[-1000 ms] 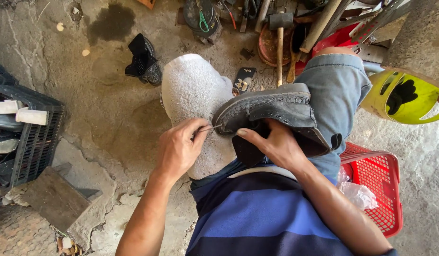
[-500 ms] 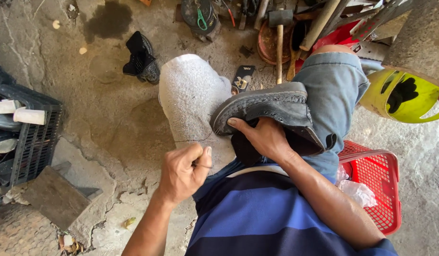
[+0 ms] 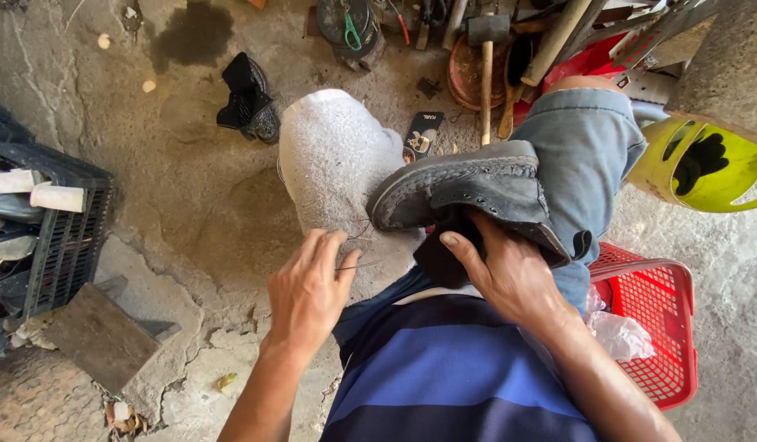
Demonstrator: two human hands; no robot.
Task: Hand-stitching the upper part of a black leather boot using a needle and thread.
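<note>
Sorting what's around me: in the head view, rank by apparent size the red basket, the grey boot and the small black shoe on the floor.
1. grey boot, though nearness to the camera inflates it
2. red basket, partly hidden
3. small black shoe

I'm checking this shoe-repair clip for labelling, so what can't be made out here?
Head view only:
- Thread pinched by the left hand: too thin to trace to the shoe; any needle is too small to tell.
- Shoe's opening: covered by the right hand.
- Black crate: cut off by the left edge.
</note>
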